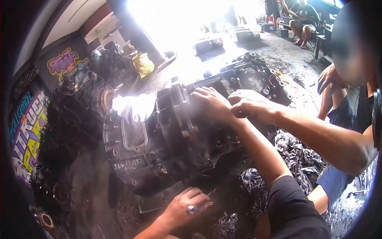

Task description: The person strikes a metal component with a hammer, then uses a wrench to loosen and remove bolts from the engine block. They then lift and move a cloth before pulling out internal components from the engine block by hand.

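Note:
A large dark metal engine casing [167,147] lies in front of me, with white handwriting on its near side. Over its upper part reaches my right hand [213,104], fingers stretched toward a raised metal edge [181,93], the thumb side hidden. Low in front of the casing is my left hand [185,208], its fingers curled, and a shiny round metal piece shows at one finger. What it grips, if anything, I cannot make out. A co-worker's hand [250,102] comes in from the right, close beside my right wrist.
A white rag [135,107] drapes over the casing's left part. More greasy engine parts [79,85] crowd the left side, near a yellow bag [143,65]. Shredded cloth strips [296,153] lie at right, beside the co-worker's legs. A seated person [304,22] is far back.

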`<state>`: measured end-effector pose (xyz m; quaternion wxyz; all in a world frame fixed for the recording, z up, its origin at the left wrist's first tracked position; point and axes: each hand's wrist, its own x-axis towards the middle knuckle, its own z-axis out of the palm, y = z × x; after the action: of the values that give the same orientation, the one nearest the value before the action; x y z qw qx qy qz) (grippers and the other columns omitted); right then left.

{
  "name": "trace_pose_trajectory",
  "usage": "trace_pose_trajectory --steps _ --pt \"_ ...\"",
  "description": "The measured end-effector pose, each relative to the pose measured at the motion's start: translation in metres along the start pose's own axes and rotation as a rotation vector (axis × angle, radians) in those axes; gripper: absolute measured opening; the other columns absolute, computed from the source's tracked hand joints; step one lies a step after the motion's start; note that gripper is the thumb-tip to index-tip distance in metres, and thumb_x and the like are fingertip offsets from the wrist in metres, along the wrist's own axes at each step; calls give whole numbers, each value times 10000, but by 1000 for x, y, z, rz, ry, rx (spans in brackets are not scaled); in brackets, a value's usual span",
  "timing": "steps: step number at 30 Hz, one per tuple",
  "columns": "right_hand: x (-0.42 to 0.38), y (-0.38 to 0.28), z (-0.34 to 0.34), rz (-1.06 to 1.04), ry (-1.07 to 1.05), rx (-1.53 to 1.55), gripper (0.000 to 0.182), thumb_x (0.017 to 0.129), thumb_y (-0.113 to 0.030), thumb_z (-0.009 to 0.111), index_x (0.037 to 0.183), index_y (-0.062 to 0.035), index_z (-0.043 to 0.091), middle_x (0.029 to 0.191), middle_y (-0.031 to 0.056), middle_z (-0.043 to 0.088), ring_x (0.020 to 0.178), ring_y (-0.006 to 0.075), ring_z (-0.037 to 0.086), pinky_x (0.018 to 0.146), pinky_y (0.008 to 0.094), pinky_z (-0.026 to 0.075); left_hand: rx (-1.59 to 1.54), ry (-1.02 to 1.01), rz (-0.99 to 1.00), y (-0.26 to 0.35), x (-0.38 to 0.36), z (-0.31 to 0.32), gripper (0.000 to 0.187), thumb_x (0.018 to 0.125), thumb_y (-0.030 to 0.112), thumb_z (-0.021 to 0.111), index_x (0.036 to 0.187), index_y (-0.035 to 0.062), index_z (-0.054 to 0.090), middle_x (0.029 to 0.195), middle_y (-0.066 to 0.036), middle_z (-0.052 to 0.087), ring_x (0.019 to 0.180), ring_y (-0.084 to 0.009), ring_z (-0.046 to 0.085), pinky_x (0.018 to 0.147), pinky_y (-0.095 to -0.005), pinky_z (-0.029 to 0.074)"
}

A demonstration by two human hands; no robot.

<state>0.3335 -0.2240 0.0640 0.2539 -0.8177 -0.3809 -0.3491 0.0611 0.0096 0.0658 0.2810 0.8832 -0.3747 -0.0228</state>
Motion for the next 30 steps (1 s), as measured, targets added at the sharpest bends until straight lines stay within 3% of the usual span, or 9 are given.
trace_pose_trajectory --steps 2,8,14,17,20,22,24,25,30 --pt "0 -8 -10 46 -60 -4 269 913 -274 648 1098 -92 578 1080 88 611 1085 296 582 907 439 450 -17 -1 2 1 1 0 124 867 182 768 887 94 684 911 -56 674 865 -272 665 742 -397 573" --pt "0 -16 -7 76 165 133 239 890 -270 669 1044 -104 589 1034 70 609 1054 286 592 908 434 449 -4 27 34 2 3 2 130 841 155 804 902 95 707 896 -59 678 827 -256 674 714 -376 578" --pt "-1 -5 -6 37 -19 50 256 894 -254 665 1083 -104 580 1035 89 604 1084 301 583 932 440 447 23 16 26 2 1 3 133 837 145 813 909 88 717 896 -65 686 821 -253 679 710 -371 579" --pt "-1 -9 -9 93 -38 4 304 798 -200 666 1076 -97 601 1102 97 601 1107 320 573 959 456 451 29 9 40 -1 1 7 134 836 148 815 905 89 717 904 -67 691 828 -256 680 717 -374 581" --pt "-1 -17 -11 141 18 107 306 795 -182 666 1084 -102 605 1110 91 597 1104 319 569 944 463 456 39 25 51 -1 1 4 136 833 156 818 905 92 722 902 -71 696 834 -258 682 727 -379 582" --pt "3 -8 -12 28 -19 55 333 800 -114 654 1127 -94 599 1114 113 604 1111 337 569 933 476 464 22 29 33 2 3 3 133 832 155 818 905 93 725 902 -74 699 834 -255 684 729 -373 579" --pt "-6 16 25 -39 119 -3 318 806 -104 623 1123 -85 605 1133 111 618 1175 331 569 989 471 451 -17 9 9 1 3 2 125 833 149 815 902 91 728 906 -76 702 831 -249 685 728 -356 574" --pt "-2 6 8 -25 5 3 326 812 -116 630 1136 -90 599 1141 106 616 1179 328 566 1001 454 442 -38 28 52 3 5 3 106 842 110 791 902 66 715 897 -98 684 818 -281 665 721 -374 549" --pt "0 -15 -3 58 100 116 237 881 -195 647 1051 -67 544 1037 121 569 1058 327 569 926 447 443 -62 75 28 18 4 -3 63 866 44 735 892 16 684 874 -147 659 805 -364 626 727 -434 495"
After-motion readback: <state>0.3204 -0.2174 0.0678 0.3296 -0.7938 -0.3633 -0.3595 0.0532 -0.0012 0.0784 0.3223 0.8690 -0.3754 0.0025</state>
